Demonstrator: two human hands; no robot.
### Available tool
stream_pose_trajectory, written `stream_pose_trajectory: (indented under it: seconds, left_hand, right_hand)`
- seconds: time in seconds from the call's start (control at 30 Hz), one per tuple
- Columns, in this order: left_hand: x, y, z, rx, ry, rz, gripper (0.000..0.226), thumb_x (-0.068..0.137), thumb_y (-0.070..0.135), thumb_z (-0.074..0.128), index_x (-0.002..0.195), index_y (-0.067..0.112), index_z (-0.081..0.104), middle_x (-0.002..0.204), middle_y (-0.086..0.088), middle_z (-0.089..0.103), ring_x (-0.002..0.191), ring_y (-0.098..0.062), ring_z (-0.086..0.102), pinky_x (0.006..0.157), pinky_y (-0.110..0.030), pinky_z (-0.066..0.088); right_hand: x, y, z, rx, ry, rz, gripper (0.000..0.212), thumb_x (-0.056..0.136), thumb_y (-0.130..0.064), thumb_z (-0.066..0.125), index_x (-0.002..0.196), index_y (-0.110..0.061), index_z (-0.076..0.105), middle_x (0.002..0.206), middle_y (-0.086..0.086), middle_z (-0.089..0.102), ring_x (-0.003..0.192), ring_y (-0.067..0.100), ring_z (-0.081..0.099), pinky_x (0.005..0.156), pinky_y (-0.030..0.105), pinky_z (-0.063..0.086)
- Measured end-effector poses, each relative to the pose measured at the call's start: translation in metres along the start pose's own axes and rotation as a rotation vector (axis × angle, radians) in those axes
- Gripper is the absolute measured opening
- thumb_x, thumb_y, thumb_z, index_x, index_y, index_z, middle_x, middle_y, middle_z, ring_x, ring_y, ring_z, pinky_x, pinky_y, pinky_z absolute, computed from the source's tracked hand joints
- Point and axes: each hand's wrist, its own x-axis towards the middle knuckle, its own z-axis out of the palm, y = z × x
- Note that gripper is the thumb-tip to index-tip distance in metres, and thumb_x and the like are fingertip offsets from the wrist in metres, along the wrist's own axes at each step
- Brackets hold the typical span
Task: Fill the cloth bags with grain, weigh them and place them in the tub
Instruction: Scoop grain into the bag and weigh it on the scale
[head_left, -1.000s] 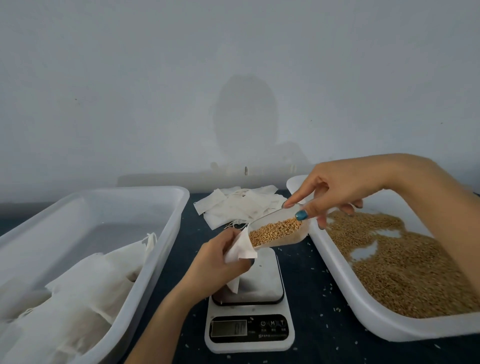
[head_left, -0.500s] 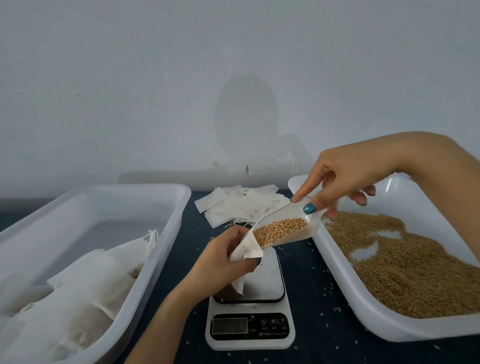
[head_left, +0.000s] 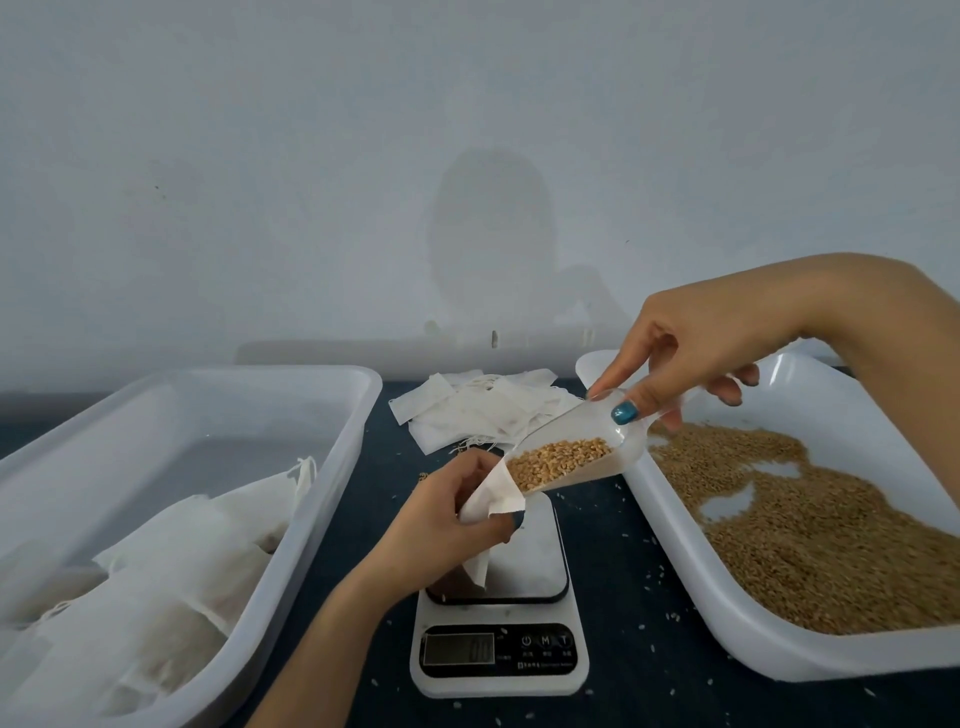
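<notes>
Higher than a second ago, the right hand has lifted the back end of the clear plastic scoop, so the scoop now slopes down more steeply to the left. Thumb and forefinger pinch the scoop's rear wall, and the other fingers curl loosely behind it. A heap of golden-brown grain lies in the scoop's lower front part, right at the lip.

That lip rests in the mouth of a small white cloth bag, which the left hand grips with curled fingers and thumb. The bag's lower corner hangs just above the steel platform of a white digital kitchen scale; whether it touches cannot be told.

To the right sits a white plastic tray with loose grain spread over its floor. To the left stands a translucent white plastic tub holding several filled cloth bags. Behind the scale lies a pile of flat empty cloth bags on the dark tabletop, where stray grains are scattered.
</notes>
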Motion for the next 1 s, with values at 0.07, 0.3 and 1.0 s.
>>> stream_pose_trajectory:
  seconds: [0.07, 0.3, 1.0]
  left_hand:
    - [0.000, 0.000, 0.000, -0.009, 0.004, 0.001, 0.039, 0.080, 0.031, 0.074, 0.114, 0.039, 0.056, 0.106, 0.022, 0.069, 0.090, -0.004, 0.070, 0.071, -0.012, 0.053]
    - [0.000, 0.000, -0.001, -0.036, -0.012, 0.005, 0.045, 0.077, 0.037, 0.074, 0.118, 0.035, 0.056, 0.109, 0.021, 0.068, 0.094, -0.004, 0.069, 0.073, -0.013, 0.054]
    - [-0.007, 0.017, -0.006, -0.317, 0.048, -0.025, 0.030, 0.072, 0.040, 0.074, 0.100, 0.035, 0.067, 0.083, -0.002, 0.071, 0.073, -0.014, 0.066, 0.065, -0.024, 0.052]
  right_hand:
    - [0.001, 0.001, 0.001, 0.011, 0.003, -0.001, 0.061, 0.066, -0.067, 0.066, 0.124, -0.048, 0.062, 0.084, -0.009, 0.077, 0.048, 0.009, 0.057, 0.043, 0.018, 0.042]
    - [-0.001, 0.011, 0.004, 0.053, 0.009, -0.041, 0.062, 0.065, -0.069, 0.065, 0.124, -0.050, 0.061, 0.084, -0.008, 0.077, 0.048, 0.009, 0.057, 0.043, 0.018, 0.042]
    - [0.011, 0.063, 0.054, 0.469, -0.005, -0.254, 0.042, 0.086, -0.042, 0.058, 0.128, -0.041, 0.062, 0.076, -0.005, 0.059, 0.058, 0.009, 0.049, 0.054, 0.021, 0.043]
